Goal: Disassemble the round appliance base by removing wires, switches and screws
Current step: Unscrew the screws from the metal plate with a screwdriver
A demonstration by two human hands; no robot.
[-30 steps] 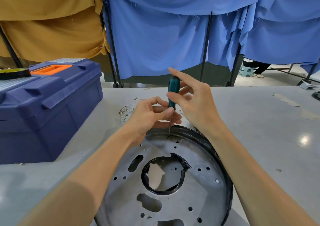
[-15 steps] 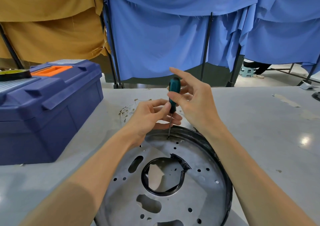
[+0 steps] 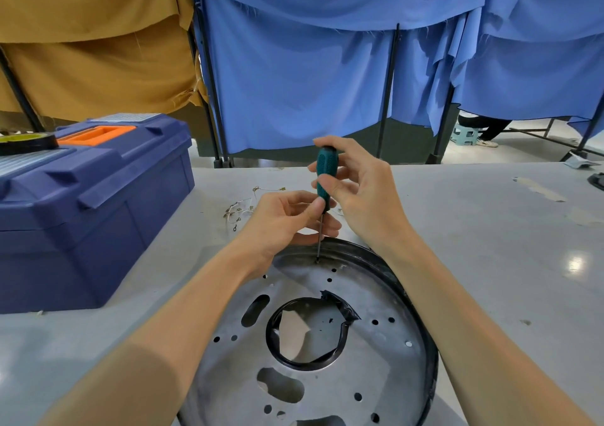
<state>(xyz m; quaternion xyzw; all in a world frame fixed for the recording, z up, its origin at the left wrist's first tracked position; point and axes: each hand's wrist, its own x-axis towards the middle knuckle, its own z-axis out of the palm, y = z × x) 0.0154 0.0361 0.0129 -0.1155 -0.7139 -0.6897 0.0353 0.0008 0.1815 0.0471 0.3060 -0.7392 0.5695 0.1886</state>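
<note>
Round appliance base (image 3: 369, 360) is lying flat on the grey surface (image 3: 490, 246), at the near edge, right below the person, its far rim reaching up to both hands.

Head view, the only one: bare metal plate, punched with holes and slots, a black rim running round it and a torn black collar ringing the centre opening. It is looking stiff and fairly light, sheet metal by my guess, and likely to slide or spin on the smooth surface if pushed sideways. Cut edges are probably sharp; the black rim is looking like the safer place to take hold.

- Right hand (image 3: 362, 196) is pinching the teal handle of the screwdriver (image 3: 324, 170) between thumb and fingers, index finger arching over the cap.
- Left hand (image 3: 281, 219) is pinching the bottom of the handle, where the shaft begins, steadying it.
- Shaft is standing nearly upright, tip sitting on a screw (image 3: 317, 261) near the far rim. Tiny thing; I'm guessing it will roll away once freed.
- Loose wires (image 3: 242, 211) are lying on the surface just beyond the hands.
- Blue toolbox (image 3: 98, 216) is sitting to the left, apart from the base.
</note>
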